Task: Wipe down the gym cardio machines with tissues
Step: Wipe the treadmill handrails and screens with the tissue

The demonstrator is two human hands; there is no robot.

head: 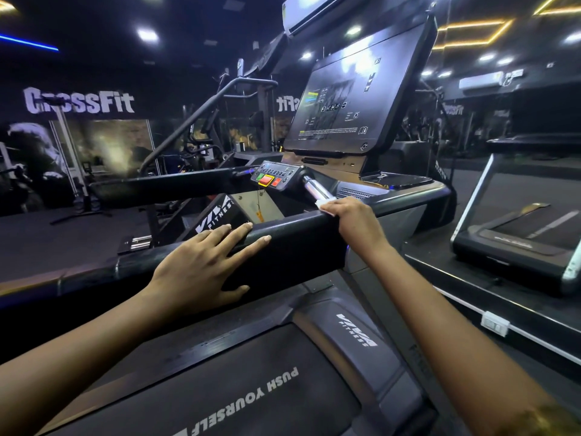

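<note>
Along the handrail [298, 243], left hand [201, 262] flat, grip apart; right hand [352, 218] at its far end, grip clamped on tissue [322, 203].

There are two hands: the left hand [201, 265] in the middle of the frame and the right hand [352, 218] just right of it. One white tissue [323, 203] shows at the right hand.

There are two treadmills: the big treadmill [251, 388] across the middle and bottom, and the second treadmill [515, 234] at the right edge.

The big treadmill has two black side bars [292, 243] [163, 187], one screen [355, 99] and one button panel [276, 176].

On the far walls are three CrossFit signs [78, 100] [287, 103] [452, 110].

Up high are two air conditioners [317, 11] [481, 79].
</note>
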